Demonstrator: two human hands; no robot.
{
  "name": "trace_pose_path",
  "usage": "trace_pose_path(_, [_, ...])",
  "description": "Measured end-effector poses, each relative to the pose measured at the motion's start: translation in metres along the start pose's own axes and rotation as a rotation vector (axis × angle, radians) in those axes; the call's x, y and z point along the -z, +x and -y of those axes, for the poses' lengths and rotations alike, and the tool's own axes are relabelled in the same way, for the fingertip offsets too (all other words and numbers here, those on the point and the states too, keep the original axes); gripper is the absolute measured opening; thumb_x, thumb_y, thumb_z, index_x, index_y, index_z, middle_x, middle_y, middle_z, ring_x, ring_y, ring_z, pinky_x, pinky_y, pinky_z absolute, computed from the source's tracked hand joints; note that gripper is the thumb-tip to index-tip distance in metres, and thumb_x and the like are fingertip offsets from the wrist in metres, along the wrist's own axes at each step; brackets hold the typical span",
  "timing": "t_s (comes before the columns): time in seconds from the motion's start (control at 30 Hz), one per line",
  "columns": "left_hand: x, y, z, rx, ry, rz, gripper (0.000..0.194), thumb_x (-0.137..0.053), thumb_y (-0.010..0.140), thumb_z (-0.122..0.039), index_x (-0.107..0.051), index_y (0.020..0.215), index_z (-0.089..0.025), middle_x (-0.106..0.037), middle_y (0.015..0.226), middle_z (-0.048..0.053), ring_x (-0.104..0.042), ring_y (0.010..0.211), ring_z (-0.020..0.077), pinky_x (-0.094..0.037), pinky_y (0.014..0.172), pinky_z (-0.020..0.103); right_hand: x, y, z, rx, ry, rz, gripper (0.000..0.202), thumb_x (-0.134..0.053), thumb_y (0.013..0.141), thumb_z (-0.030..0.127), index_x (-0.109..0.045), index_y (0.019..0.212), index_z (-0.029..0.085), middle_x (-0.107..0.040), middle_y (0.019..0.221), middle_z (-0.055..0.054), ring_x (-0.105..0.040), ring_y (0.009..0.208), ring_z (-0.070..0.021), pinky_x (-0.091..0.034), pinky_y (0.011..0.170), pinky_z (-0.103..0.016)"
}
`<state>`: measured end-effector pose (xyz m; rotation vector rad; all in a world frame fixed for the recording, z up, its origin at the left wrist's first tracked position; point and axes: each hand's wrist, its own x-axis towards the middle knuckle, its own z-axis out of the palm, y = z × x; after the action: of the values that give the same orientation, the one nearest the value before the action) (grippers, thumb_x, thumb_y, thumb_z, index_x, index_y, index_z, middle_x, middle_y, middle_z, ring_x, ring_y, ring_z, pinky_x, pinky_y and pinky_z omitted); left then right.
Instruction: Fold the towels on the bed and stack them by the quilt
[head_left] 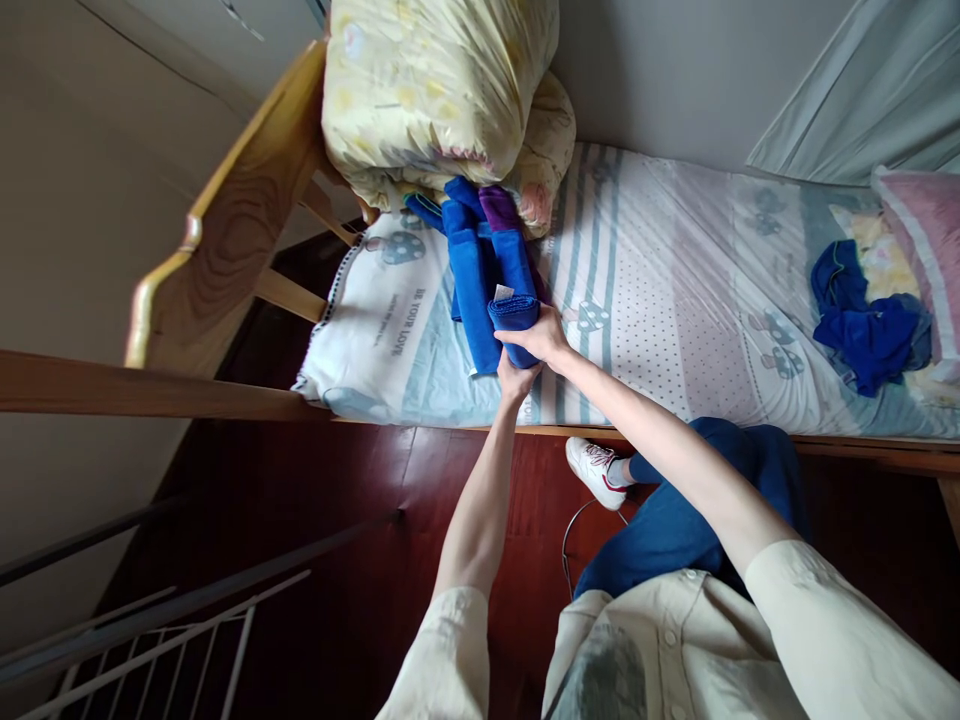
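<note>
A tightly rolled blue cloth with a small white tag is held upright between both hands over the bed's near edge. My left hand wraps round its lower end from below. My right hand grips its right side, with the thumb across the front. Just behind the roll, several rolled or folded blue cloths lie side by side on the bed sheet, and a purple cloth is among them. The palm sides of both hands are hidden.
The patterned bed has a wooden headboard at left. A bulky yellow quilt sits behind the cloths. Crumpled blue clothes and a pink pillow lie at right. A white metal rack stands at lower left.
</note>
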<state>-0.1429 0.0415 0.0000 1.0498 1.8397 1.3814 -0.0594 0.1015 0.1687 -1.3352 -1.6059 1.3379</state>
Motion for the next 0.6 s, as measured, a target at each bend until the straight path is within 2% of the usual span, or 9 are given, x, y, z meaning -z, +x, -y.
trace_pose_path(0.1, [0.0, -0.001, -0.001, 0.041, 0.001, -0.014, 0.072, -0.083, 0.062, -0.035, -0.059, 0.127, -0.016, -0.072, 0.112, 0.009, -0.07, 0.107, 0.0318, -0.059, 0.098, 0.047, 0.001, 0.001, -0.005, 0.017, -0.023, -0.007, 0.035, -0.091, 0.062, 0.029, -0.07, 0.088, 0.017, -0.078, 0.095, -0.005, -0.075, 0.099, -0.0255, -0.06, 0.094, -0.037])
trace_pose_path(0.37, [0.002, 0.0, -0.009, 0.028, 0.025, -0.019, 0.063, -0.081, 0.062, -0.032, -0.059, 0.12, -0.019, -0.072, 0.11, 0.008, -0.069, 0.108, 0.0312, -0.06, 0.096, 0.044, 0.001, 0.007, -0.013, 0.029, -0.056, -0.013, 0.04, -0.089, 0.063, 0.028, -0.07, 0.097, 0.017, -0.078, 0.101, -0.006, -0.075, 0.104, -0.0274, -0.06, 0.097, -0.04])
trace_pose_path(0.6, [0.003, -0.001, -0.017, 0.042, 0.013, -0.019, 0.059, -0.081, 0.061, -0.032, -0.058, 0.114, -0.019, -0.071, 0.115, 0.009, -0.068, 0.114, 0.0319, -0.058, 0.101, 0.044, 0.004, 0.007, -0.014, 0.036, -0.064, -0.015, 0.044, -0.089, 0.062, 0.029, -0.068, 0.1, 0.019, -0.078, 0.105, -0.005, -0.074, 0.107, -0.0276, -0.06, 0.099, -0.041])
